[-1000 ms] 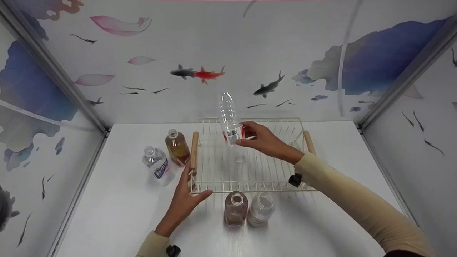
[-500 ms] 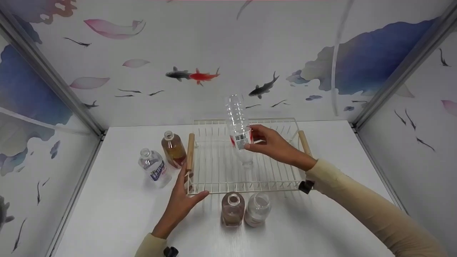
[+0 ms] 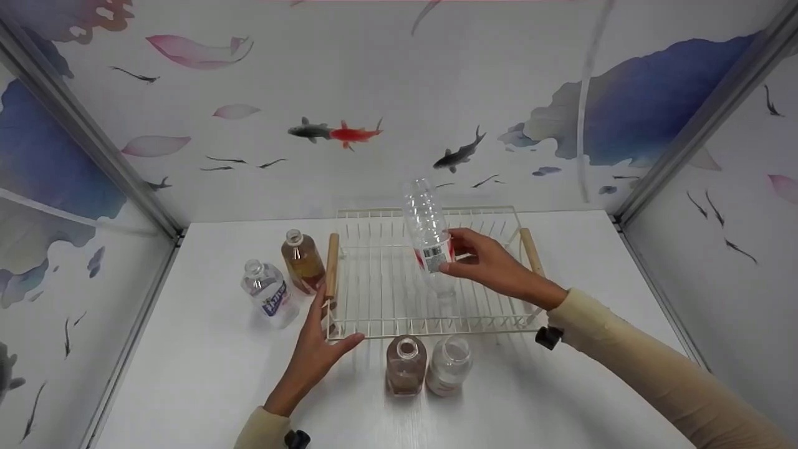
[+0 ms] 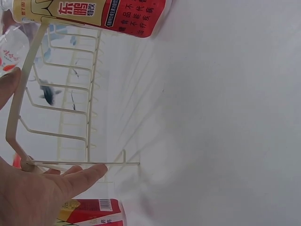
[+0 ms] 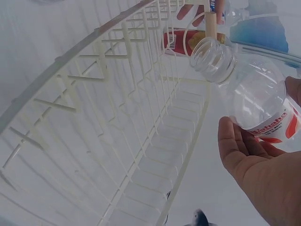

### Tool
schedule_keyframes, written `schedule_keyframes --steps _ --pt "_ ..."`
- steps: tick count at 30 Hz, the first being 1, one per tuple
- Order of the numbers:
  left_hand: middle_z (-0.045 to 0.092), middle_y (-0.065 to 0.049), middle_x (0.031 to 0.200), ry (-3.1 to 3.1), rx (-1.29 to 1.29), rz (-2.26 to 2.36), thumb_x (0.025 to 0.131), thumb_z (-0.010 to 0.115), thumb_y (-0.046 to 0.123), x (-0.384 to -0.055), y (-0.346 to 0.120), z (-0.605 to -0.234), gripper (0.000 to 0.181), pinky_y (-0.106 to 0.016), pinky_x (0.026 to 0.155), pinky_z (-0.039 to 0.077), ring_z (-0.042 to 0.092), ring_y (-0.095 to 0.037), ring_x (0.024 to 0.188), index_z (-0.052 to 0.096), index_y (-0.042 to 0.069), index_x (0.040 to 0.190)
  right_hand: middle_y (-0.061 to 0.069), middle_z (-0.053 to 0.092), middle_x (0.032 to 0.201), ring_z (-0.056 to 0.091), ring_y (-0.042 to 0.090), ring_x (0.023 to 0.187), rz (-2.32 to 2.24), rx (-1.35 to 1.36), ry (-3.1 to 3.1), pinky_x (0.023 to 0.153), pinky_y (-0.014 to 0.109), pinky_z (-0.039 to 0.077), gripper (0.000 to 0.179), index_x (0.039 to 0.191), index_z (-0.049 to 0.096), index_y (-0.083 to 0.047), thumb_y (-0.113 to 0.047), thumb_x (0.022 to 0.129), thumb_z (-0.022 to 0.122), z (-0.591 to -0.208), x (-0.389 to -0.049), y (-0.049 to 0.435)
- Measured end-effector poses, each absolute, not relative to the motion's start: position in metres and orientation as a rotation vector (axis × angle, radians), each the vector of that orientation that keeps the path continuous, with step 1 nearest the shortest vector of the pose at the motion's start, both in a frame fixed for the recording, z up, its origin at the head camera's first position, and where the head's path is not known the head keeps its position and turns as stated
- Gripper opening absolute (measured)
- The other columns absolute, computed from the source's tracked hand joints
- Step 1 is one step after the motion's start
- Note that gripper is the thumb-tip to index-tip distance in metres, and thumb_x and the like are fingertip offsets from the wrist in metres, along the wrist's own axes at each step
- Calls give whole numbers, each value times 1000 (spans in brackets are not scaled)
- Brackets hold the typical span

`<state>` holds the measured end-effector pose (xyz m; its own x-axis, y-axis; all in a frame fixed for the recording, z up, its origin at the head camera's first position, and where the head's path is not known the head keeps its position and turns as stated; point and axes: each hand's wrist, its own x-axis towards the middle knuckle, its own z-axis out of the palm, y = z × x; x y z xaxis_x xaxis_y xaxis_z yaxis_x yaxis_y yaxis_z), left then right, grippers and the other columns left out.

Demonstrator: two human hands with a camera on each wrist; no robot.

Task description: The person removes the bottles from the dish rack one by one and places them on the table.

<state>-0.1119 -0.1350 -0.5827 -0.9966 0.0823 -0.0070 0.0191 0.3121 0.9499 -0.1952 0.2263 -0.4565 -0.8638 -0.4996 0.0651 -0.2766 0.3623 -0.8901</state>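
Note:
My right hand pinches a clear plastic water bottle by its labelled part. The bottle is tilted, base up and away, its uncapped neck pointing down over the wire dish rack. In the right wrist view its open mouth stands apart from the rack's wires. My left hand grips the rack's near left corner. The left wrist view shows the thumb against a rail and a finger lying along the rack's side. Part of that hand's fingers is hidden behind the wires.
Left of the rack stand an amber bottle and a clear bottle with a blue label. In front of it are a brownish bottle and a clear wide-mouthed bottle. A printed wall rises behind the white table.
The right hand has moved right and a little toward me, carrying the tilted bottle with it over the rack. The left hand has stayed at the rack's corner, and the camera has shifted slightly.

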Motion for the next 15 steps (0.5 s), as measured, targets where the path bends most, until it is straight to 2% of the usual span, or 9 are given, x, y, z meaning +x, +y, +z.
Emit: schedule_keyframes --steps 9,15 --pt "18 -21 181 2490 148 1850 90 94 39 -112 -138 -581 122 -69 124 37 29 -50 163 14 13 177 12 66 144 67 30 131 -1528 -713 2401 107 35 60 69 162 49 -6 -24 103 81 -450 -191 229" --pt "23 -18 180 2521 170 1830 90 95 39 -109 -142 -576 120 -67 125 37 31 -45 163 15 15 177 12 67 140 68 30 127 -1543 -711 2384 104 33 61 68 161 50 -6 -23 103 81 -448 -188 230"
